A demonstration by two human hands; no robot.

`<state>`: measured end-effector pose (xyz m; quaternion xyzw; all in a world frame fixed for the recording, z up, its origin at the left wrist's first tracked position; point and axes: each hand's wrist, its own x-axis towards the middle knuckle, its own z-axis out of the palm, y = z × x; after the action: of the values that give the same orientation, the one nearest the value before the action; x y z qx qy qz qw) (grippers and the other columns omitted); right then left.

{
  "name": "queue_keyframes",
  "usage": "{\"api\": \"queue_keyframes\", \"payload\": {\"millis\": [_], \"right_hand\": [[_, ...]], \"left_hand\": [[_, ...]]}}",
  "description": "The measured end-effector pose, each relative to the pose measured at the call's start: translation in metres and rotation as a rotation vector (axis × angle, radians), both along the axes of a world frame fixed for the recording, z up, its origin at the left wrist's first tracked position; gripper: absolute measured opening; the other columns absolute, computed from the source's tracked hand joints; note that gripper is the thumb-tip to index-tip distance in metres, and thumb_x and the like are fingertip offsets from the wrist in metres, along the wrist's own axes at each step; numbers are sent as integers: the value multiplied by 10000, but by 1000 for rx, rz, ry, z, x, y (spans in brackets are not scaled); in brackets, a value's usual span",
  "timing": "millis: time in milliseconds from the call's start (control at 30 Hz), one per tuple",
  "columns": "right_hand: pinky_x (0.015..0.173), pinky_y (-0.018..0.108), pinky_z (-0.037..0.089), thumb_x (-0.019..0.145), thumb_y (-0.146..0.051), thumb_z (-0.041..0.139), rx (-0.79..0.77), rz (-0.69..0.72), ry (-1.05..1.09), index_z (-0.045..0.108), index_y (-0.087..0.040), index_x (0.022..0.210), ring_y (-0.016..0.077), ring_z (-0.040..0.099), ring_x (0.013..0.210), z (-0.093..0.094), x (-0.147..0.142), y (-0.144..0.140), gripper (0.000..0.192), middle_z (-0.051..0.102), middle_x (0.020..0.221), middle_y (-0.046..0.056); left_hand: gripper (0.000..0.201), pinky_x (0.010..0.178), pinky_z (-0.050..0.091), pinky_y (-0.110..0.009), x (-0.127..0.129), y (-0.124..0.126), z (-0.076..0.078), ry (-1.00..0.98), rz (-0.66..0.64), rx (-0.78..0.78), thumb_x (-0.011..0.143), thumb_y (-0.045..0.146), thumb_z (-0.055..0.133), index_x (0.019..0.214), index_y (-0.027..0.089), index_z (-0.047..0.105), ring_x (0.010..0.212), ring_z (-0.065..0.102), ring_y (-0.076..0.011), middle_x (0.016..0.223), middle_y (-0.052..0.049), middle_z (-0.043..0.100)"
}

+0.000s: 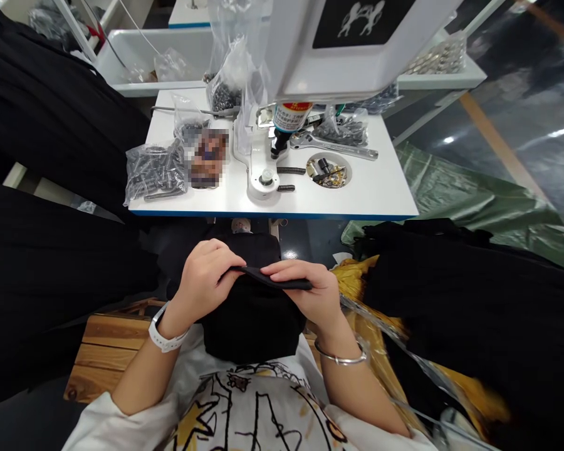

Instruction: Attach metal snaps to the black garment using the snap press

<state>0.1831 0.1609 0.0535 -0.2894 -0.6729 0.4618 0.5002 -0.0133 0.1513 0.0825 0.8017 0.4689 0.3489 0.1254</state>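
Note:
Between my two hands a piece of black fabric is stretched by its folded top edge, and its lower part hangs down over my lap. My left hand pinches the edge at the left, thumb beneath and fingers above. At the right end, my right hand grips the same edge with its fingers laid along the top. Just beyond the hands, apart from the fabric, stands a white press machine with a black upper die above a round lower die.
On the white table lie a bag of dark metal parts, an adjustable wrench and a recessed cup of small fittings. Black garments hang at the left and pile up at the right. A wooden stool stands at lower left.

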Motion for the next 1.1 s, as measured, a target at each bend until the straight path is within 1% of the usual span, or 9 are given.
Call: {"api": "queue_keyframes", "payload": {"millis": [100, 233, 400, 500, 567, 667, 733, 867, 1100], "right_hand": [[676, 261, 544, 718, -54, 598, 47, -35, -1, 666, -216, 782, 155, 662, 766, 3, -1, -2, 187, 700, 858, 42], [618, 269, 517, 721, -79, 605, 125, -21, -12, 652, -212, 743, 152, 647, 714, 3, -1, -3, 143, 700, 840, 51], [522, 268, 433, 735, -62, 574, 224, 12, -30, 624, -203, 710, 119, 554, 570, 1, -1, -5, 151, 700, 852, 64], [507, 268, 411, 747, -71, 558, 243, 20, -26, 615, -206, 706, 114, 521, 548, 0, -1, -6, 153, 698, 863, 63], [517, 269, 422, 749, -80, 561, 221, 38, -17, 615, -204, 708, 118, 535, 566, 0, 0, -6, 141, 696, 869, 66], [548, 272, 449, 750, -86, 566, 181, 70, -9, 618, -193, 719, 126, 569, 607, -2, 2, -6, 123, 694, 874, 73], [552, 276, 453, 759, -105, 566, 173, 59, -17, 623, -199, 723, 129, 581, 618, -2, 3, -6, 116, 694, 883, 67], [549, 285, 462, 765, -158, 584, 152, 7, -24, 639, -222, 698, 135, 599, 627, 0, 2, -7, 108, 695, 894, 48], [543, 285, 470, 748, -155, 605, 157, -4, 4, 646, -229, 662, 131, 595, 607, 0, 0, -8, 120, 698, 884, 35]], "left_hand": [[71, 732, 442, -313, -1, -2, -2, -31, 73, 45, 754, 117, 590, 766, 183, 614, 754, 536, -142, 697, 2, 645], [115, 764, 450, -344, -3, -7, -7, -68, 92, 79, 724, 89, 608, 738, 202, 600, 799, 540, -154, 769, 7, 678], [180, 731, 450, -344, -4, -15, -16, -92, 132, 349, 677, 58, 643, 731, 226, 609, 773, 533, -151, 740, 20, 676], [184, 702, 452, -345, -3, -18, -19, -78, 122, 445, 661, 51, 657, 720, 218, 605, 740, 528, -149, 728, 11, 674], [190, 695, 459, -348, -3, -19, -19, -68, 100, 446, 657, 39, 654, 722, 209, 598, 734, 527, -150, 732, 3, 674], [187, 703, 471, -356, -1, -21, -17, -54, 84, 401, 671, 35, 638, 743, 200, 589, 760, 530, -158, 752, -8, 680], [185, 706, 473, -358, -1, -22, -17, -49, 91, 394, 678, 36, 631, 749, 201, 586, 770, 528, -159, 760, -9, 683], [186, 713, 464, -365, -1, -26, -20, -31, 133, 471, 666, 46, 637, 720, 214, 581, 753, 518, -160, 734, 3, 680], [175, 696, 455, -352, -3, -33, -24, 17, 180, 551, 686, 81, 618, 694, 251, 578, 724, 504, -160, 671, 13, 627]]}}
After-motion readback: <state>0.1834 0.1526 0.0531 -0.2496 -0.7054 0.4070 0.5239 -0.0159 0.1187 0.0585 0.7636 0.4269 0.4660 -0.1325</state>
